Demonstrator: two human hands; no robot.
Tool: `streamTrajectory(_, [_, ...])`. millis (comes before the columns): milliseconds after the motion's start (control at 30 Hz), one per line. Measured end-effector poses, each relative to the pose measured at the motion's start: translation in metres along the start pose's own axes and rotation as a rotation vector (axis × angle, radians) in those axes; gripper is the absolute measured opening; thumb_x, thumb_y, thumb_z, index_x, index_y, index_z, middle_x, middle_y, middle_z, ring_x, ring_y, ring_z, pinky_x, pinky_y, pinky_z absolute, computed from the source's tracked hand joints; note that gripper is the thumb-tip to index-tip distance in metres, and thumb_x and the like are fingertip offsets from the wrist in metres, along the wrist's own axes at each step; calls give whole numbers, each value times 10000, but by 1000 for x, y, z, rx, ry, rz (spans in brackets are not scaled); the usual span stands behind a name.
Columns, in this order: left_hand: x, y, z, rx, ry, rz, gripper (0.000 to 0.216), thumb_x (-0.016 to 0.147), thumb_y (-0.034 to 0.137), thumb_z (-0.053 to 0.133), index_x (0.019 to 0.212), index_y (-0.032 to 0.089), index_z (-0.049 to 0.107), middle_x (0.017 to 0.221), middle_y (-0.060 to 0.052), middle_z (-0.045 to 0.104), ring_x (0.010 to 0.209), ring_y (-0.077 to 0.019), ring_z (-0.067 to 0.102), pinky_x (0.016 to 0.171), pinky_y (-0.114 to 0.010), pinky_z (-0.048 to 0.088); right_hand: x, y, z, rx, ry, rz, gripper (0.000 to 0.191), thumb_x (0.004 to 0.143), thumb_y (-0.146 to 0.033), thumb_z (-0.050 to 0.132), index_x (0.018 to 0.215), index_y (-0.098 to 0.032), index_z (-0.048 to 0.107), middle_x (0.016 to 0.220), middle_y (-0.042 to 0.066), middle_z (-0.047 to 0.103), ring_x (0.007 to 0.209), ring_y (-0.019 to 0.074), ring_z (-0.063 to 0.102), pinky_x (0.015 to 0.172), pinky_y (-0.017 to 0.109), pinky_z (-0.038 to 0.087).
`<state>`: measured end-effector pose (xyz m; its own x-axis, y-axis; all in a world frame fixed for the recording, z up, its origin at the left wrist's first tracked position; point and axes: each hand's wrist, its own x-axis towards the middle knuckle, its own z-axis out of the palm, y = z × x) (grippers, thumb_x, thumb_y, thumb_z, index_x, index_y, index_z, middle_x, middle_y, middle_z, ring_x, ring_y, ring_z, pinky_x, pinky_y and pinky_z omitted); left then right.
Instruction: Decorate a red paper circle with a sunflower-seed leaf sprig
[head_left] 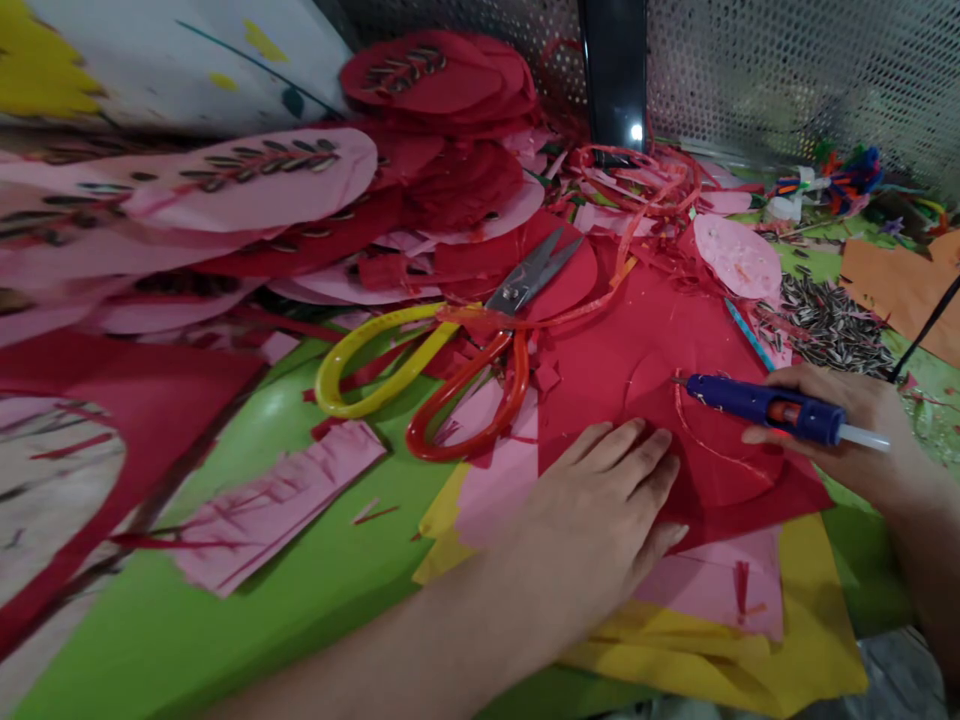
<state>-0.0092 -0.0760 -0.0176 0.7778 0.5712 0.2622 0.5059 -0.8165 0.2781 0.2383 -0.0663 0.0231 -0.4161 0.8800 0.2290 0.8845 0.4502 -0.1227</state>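
Note:
My left hand lies flat on a sheet of red paper, fingers stretched out, holding nothing. In my right hand is a blue glue gun, gripped with its tip pointing left over the red paper; a white glue stick sticks out of its back end. A reddish string-like line curves across the paper beneath the tip. Left of the paper are large scissors, blades parted, with one yellow and one orange-red handle. A red string lies across them.
Petal-shaped pink and red papers bearing dark seeds pile up at the back left. Sunflower seeds are heaped on the right. Yellow paper lies under the red sheet, pink scraps on the green surface. A perforated panel stands behind.

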Motion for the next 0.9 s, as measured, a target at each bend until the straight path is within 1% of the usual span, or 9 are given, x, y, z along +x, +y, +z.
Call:
streamTrajectory(167, [0, -1, 0, 33, 13, 14, 384, 900, 349, 408, 1113, 100, 608, 1181, -122, 618, 1090, -269, 549, 930, -426, 429, 2, -2, 1, -32, 48, -86, 298, 798, -473, 561, 895, -191, 572, 683, 34, 663, 551, 163, 613, 507, 287, 429])
streamTrajectory(400, [0, 0, 0, 67, 4, 11, 377, 894, 370, 419, 1100, 126, 619, 1162, -93, 635, 1087, -248, 548, 945, -391, 412, 1, -4, -1, -42, 46, -128, 289, 804, -468, 559, 906, -198, 560, 687, 28, 659, 562, 153, 611, 517, 282, 426])
streamTrajectory(467, [0, 1, 1, 70, 15, 13, 373, 893, 368, 422, 1095, 126, 622, 1158, -91, 637, 1081, -244, 551, 947, -387, 408, 1, -5, -1, -43, 52, -125, 294, 798, -465, 569, 903, -190, 564, 691, 27, 663, 560, 150, 611, 515, 278, 425])
streamTrajectory(633, [0, 0, 1, 59, 24, 12, 382, 893, 371, 426, 1093, 108, 618, 1163, -104, 631, 1080, -258, 546, 936, -404, 408, 0, -3, -2, -57, 48, -53, 318, 789, -513, 550, 863, -205, 582, 649, 20, 654, 533, 152, 597, 486, 270, 400])
streamTrajectory(767, [0, 1, 1, 50, 23, 10, 372, 897, 350, 433, 1094, 90, 611, 1160, -111, 629, 1080, -258, 541, 943, -406, 392, 0, -3, -3, -74, 63, -80, 330, 790, -514, 550, 859, -193, 584, 659, 16, 657, 536, 138, 598, 497, 252, 402])
streamTrajectory(900, [1, 2, 1, 56, 47, 13, 369, 889, 354, 452, 1086, 86, 614, 1148, -108, 635, 1067, -260, 542, 933, -401, 389, 1, -6, -3, -73, 52, -107, 308, 804, -481, 549, 871, -182, 581, 677, 26, 663, 550, 142, 603, 521, 263, 416])
